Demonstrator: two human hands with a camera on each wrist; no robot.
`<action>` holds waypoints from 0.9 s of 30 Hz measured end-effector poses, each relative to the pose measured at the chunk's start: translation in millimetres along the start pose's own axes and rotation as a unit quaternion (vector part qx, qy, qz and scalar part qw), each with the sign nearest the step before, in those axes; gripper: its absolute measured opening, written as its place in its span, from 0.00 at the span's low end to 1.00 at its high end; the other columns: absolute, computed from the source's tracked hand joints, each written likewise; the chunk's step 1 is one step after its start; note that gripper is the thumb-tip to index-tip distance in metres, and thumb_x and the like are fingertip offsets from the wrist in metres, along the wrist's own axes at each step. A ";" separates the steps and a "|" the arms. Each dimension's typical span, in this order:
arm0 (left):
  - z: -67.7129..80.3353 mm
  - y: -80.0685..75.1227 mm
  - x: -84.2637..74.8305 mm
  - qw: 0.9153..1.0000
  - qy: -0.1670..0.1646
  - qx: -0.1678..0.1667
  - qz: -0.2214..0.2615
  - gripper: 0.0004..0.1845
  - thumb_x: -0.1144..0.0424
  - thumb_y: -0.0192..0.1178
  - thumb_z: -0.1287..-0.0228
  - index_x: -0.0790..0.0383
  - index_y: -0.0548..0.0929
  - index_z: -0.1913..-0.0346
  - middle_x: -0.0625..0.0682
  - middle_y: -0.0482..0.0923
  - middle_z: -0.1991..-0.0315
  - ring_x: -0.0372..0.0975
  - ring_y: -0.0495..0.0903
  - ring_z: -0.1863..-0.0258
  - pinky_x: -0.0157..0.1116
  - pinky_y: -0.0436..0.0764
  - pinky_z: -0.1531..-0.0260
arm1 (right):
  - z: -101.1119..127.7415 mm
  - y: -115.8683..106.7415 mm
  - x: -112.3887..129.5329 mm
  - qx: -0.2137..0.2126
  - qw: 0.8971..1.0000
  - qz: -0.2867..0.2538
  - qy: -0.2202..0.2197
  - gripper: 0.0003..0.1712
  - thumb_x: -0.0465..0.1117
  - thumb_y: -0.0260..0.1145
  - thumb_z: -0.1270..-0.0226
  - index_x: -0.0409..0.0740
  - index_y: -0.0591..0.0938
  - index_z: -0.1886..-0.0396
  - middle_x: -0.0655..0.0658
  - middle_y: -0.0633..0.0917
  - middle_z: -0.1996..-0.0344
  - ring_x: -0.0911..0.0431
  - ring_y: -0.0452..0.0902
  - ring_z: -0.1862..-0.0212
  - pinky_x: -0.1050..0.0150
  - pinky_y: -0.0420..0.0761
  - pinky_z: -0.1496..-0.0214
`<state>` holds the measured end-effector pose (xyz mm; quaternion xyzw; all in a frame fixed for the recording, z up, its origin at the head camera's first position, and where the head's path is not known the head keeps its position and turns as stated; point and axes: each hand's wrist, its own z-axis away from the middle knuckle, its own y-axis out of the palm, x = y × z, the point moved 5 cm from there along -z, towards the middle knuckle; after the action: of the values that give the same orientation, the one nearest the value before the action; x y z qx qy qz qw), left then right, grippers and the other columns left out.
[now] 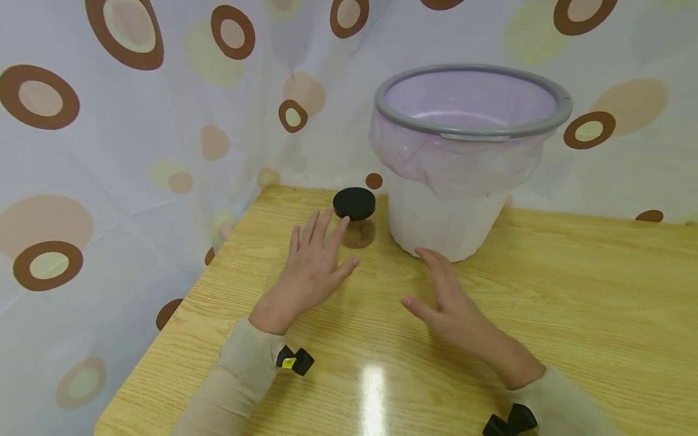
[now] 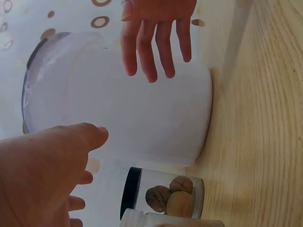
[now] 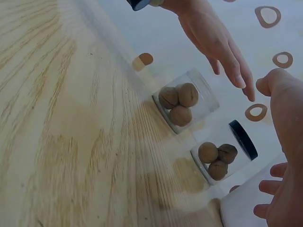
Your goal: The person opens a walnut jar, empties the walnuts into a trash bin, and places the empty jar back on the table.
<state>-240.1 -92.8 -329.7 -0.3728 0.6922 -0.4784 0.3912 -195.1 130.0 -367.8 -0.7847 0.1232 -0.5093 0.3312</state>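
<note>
My left hand [image 1: 311, 269] is spread, palm down, over the table just in front of a clear jar with a black lid [image 1: 354, 204]. Walnuts [image 3: 218, 161] show inside that jar in the right wrist view. Beside it stands a second clear jar [image 3: 202, 92], without a lid and with walnuts [image 3: 180, 101] at its bottom; in the head view my left hand hides it. My right hand [image 1: 463, 315] hovers in front of the bin, thumb apart from its extended fingers. Neither hand holds anything.
A white bin [image 1: 447, 221] with a grey rim [image 1: 403, 124] and a pale purple bag liner [image 1: 463, 160] stands behind the hands, right of the jars. A patterned curtain [image 1: 163, 151] lines the back and left of the wooden table [image 1: 572, 303].
</note>
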 end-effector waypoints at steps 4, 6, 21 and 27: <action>-2.8 -3.5 4.5 1.000 -0.011 -0.009 0.003 0.38 0.41 0.50 0.26 0.56 0.56 0.22 0.61 0.44 0.20 0.58 0.43 0.21 0.67 0.49 0.30 | -9.5 8.6 5.2 0.006 1.000 -0.010 -0.002 0.48 0.49 0.64 0.29 0.45 0.47 0.20 0.39 0.53 0.23 0.43 0.48 0.23 0.36 0.54 0.27; -2.9 -3.8 7.4 1.000 -0.020 -0.003 0.009 0.37 0.42 0.50 0.26 0.56 0.57 0.23 0.61 0.44 0.20 0.58 0.42 0.21 0.67 0.49 0.29 | -13.5 12.6 7.6 0.011 1.000 -0.016 -0.001 0.48 0.49 0.64 0.30 0.44 0.47 0.21 0.39 0.52 0.23 0.43 0.49 0.23 0.37 0.55 0.26; -1.2 -3.9 19.1 0.999 -0.036 0.016 0.027 0.33 0.47 0.50 0.25 0.59 0.59 0.24 0.65 0.50 0.23 0.63 0.49 0.24 0.66 0.56 0.32 | -43.9 43.1 19.1 0.025 0.998 -0.053 0.000 0.46 0.51 0.64 0.30 0.44 0.50 0.22 0.39 0.56 0.25 0.41 0.55 0.26 0.37 0.64 0.30; -2.4 -2.6 23.3 0.998 -0.046 0.029 0.022 0.34 0.47 0.52 0.26 0.59 0.60 0.25 0.63 0.53 0.24 0.61 0.54 0.25 0.62 0.61 0.32 | -57.4 60.5 19.4 0.031 0.997 -0.063 0.013 0.47 0.49 0.66 0.31 0.44 0.51 0.22 0.40 0.57 0.25 0.40 0.57 0.27 0.39 0.65 0.30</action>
<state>-251.6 -113.4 -331.0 -0.3675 0.6675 -0.4719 0.4434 -228.2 51.6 -377.9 -0.7731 0.0618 -0.5433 0.3213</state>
